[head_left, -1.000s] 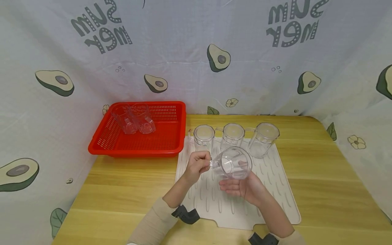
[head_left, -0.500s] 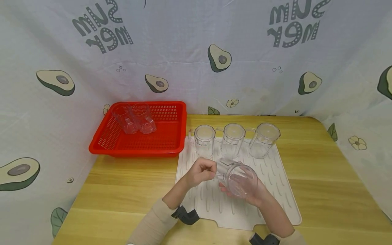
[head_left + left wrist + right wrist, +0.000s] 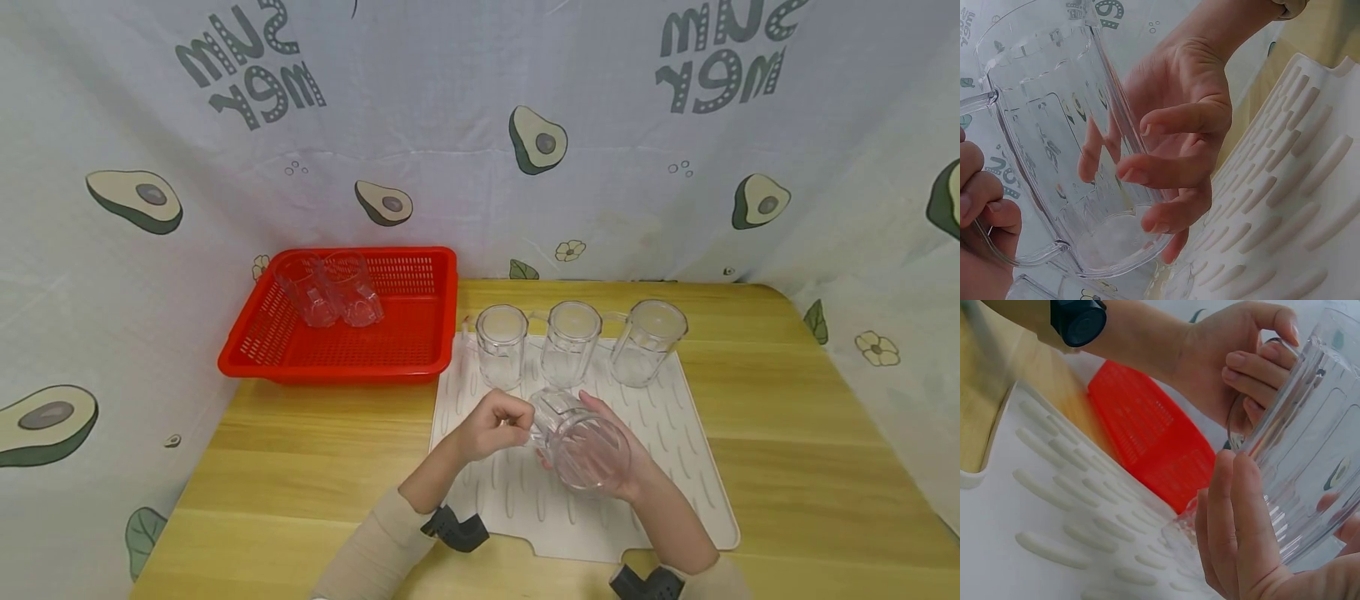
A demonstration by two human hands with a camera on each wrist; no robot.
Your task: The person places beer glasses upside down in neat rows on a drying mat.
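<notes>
A clear glass mug (image 3: 557,410) is held tilted above the white ridged drying mat (image 3: 517,508), its mouth towards the head camera. My left hand (image 3: 491,427) grips its handle, with fingers curled round the loop in the left wrist view. My right hand (image 3: 633,462) cups the mug's body from the right, thumb on the far side and slightly bent fingers (image 3: 1166,172) on the near side. Along the mat's far edge stand three more glass mugs, upside down: the left mug (image 3: 501,350), middle mug (image 3: 568,346) and right mug (image 3: 643,346).
At the back left of the wooden table (image 3: 315,467) is a red plastic basket (image 3: 337,372). Two clear mugs (image 3: 330,296) lie inside it, side by side. A patterned cloth (image 3: 465,200) hangs behind and around the table.
The held mug has tipped and come down and nearer to me, its mouth swinging towards the right palm. My right thumb has come up over its far side. The basket and standing mugs stay put.
</notes>
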